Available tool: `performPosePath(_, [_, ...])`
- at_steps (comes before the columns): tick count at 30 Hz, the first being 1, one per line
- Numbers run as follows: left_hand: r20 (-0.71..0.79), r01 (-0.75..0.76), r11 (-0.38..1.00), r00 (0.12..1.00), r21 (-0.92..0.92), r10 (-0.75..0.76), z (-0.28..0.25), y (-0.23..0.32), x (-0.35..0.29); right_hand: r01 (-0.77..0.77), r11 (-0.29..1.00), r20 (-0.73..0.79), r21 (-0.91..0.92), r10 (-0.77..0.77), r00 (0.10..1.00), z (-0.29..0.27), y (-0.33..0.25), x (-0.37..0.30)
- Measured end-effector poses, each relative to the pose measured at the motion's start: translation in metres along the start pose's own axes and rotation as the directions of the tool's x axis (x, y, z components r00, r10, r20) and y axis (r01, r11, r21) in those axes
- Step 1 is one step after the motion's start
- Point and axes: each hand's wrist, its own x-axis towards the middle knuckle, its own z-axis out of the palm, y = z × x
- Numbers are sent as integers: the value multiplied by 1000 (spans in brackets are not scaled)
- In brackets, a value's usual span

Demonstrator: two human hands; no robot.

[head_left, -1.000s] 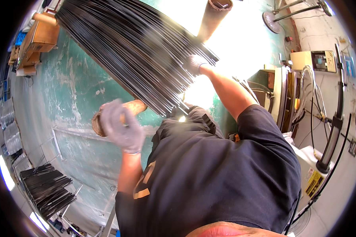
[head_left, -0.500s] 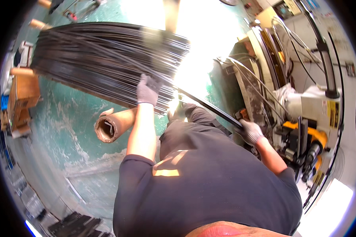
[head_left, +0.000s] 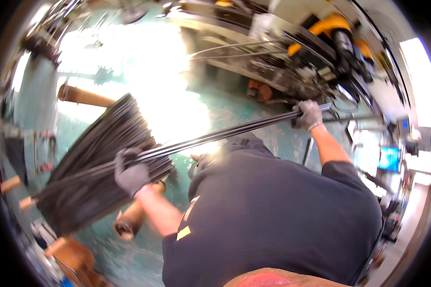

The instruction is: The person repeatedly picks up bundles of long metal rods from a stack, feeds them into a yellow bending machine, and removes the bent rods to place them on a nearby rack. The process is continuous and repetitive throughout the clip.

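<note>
Green workshop floor (head_left: pixel 105 248), scuffed and brightly sunlit at the far middle, seen from above the person's dark shirt (head_left: pixel 273 215). Near left, a cardboard tube (head_left: pixel 131 220) lies on the floor beside wooden blocks (head_left: pixel 74 258). Above it, the gloved left hand (head_left: pixel 130 174) is curled shut around a few long dark rods (head_left: pixel 215 136), close to one end. Just behind this hand lies the rod pile (head_left: pixel 96 162), a fanned heap resting across wooden supports. The few gripped rods run from the pile rightward and away, raised off the floor. At the far right, the gloved right hand (head_left: pixel 310 115) is closed around their other end, just in front of the machine (head_left: pixel 321 52), a yellow-and-black unit with rails. A second tube (head_left: pixel 84 96) lies far left. Step in hand, by judgement: carrying a small batch of rods from pile toward machine. The next move appears to call for keeping both grips firm and the rods level while lining their far end up with the machine.
</note>
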Motion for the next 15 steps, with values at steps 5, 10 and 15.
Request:
performPosePath(5, [264,15,997,965,-70,4,85,14,-19,-835,547,-249,-55,803,542,14,127,-63])
performPosePath(10, [452,101,994,886,34,-106,177,-124,-44,196,-955,598,221,292,747,18,52,-32])
performPosePath(15, [647,215,941,684,260,-335,259,-226,-34,388,-868,656,308,490,575,30,77,5])
